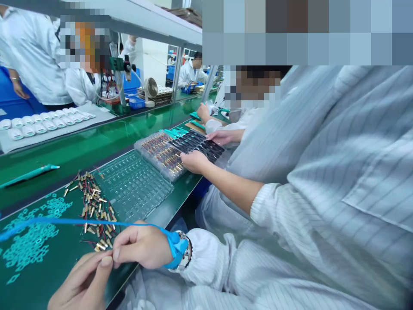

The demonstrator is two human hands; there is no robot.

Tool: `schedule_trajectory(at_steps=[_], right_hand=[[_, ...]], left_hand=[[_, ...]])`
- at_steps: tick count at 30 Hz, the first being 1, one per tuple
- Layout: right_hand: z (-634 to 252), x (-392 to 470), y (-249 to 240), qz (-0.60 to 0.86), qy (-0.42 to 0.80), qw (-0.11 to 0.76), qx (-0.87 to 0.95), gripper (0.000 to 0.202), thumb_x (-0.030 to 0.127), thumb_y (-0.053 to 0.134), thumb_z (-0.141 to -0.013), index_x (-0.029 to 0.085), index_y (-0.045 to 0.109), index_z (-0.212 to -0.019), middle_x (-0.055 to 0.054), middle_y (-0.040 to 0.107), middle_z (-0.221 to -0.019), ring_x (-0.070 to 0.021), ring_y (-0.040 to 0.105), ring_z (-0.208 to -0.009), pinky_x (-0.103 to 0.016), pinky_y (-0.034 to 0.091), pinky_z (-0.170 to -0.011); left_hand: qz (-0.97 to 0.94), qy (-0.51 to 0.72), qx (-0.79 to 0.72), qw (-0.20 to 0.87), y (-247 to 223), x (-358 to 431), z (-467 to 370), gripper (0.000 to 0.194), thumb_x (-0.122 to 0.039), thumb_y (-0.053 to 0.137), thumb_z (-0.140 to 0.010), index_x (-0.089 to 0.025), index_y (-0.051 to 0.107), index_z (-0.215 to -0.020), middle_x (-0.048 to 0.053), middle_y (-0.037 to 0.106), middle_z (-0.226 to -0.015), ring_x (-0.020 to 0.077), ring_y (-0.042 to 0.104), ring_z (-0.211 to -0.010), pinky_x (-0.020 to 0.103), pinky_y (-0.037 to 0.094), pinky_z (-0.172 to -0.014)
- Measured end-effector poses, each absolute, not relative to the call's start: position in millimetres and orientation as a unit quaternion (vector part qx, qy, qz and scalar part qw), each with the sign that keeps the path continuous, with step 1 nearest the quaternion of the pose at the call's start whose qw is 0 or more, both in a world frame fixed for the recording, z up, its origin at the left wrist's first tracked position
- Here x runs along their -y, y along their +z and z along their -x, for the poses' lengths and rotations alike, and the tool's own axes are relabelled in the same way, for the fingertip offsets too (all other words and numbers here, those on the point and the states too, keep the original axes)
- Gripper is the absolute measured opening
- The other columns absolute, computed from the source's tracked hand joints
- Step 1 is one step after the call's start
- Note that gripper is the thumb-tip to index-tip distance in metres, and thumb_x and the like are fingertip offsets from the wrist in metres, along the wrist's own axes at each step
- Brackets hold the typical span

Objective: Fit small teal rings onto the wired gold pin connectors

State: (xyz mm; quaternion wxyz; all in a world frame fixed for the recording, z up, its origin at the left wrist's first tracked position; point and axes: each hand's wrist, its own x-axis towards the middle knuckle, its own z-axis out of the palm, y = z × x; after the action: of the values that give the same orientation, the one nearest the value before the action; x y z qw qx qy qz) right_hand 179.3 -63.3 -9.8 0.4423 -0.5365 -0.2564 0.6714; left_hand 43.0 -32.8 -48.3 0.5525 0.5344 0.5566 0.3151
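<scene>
At the bottom left, my left hand (85, 280) is closed in a pinch, its fingertips meeting those of my right hand. My right hand (145, 247), with a blue wrist strap (177, 249) and a watch, also pinches. Whatever lies between the fingertips is too small or hidden to name. Just beyond them lies a pile of small brass parts with red wires (97, 206). Many small teal ring-like pieces (27, 245) are spread on the green table (69, 254) to the left.
Behind the brass parts is an empty-looking clear compartment tray (135, 185). Farther off stands a filled tray (158, 150). A person's hands (195, 162) hold a black tray (196, 144) beside it. A teal strip-shaped object (32, 174) and white rounded parts (40, 128) lie beyond.
</scene>
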Motion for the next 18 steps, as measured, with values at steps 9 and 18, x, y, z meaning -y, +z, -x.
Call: schedule_trajectory(at_steps=[9, 18], right_hand=[[-193.0, 67.2, -18.3, 0.521, 0.638, 0.48, 0.302, 0.015, 0.023, 0.052, -0.066, 0.014, 0.052, -0.054, 0.006, 0.034, -0.041, -0.0048, 0.027, -0.041, -0.021, 0.017, -0.043], [-187.2, 52.3, -24.1, 0.535, 0.641, 0.436, 0.335, 0.024, 0.035, 0.052, -0.07, 0.014, 0.053, -0.058, 0.005, 0.037, -0.047, -0.0045, 0.025, -0.043, -0.022, 0.015, -0.043]], left_hand=[[-0.168, 0.394, -0.269, 0.863, -14.8, 31.7, -46.1, 0.032, -0.037, 0.068, -0.063, -0.017, 0.047, -0.05, -0.008, 0.027, -0.043, 0.0022, 0.029, -0.038, 0.021, 0.042, -0.052], [-0.19, 0.41, -0.1, 0.886, -8.6, 30.2, -36.6, 0.05, -0.036, 0.06, -0.071, -0.013, 0.025, -0.045, -0.008, 0.018, -0.038, 0.0029, 0.021, -0.035, 0.022, 0.036, -0.052]])
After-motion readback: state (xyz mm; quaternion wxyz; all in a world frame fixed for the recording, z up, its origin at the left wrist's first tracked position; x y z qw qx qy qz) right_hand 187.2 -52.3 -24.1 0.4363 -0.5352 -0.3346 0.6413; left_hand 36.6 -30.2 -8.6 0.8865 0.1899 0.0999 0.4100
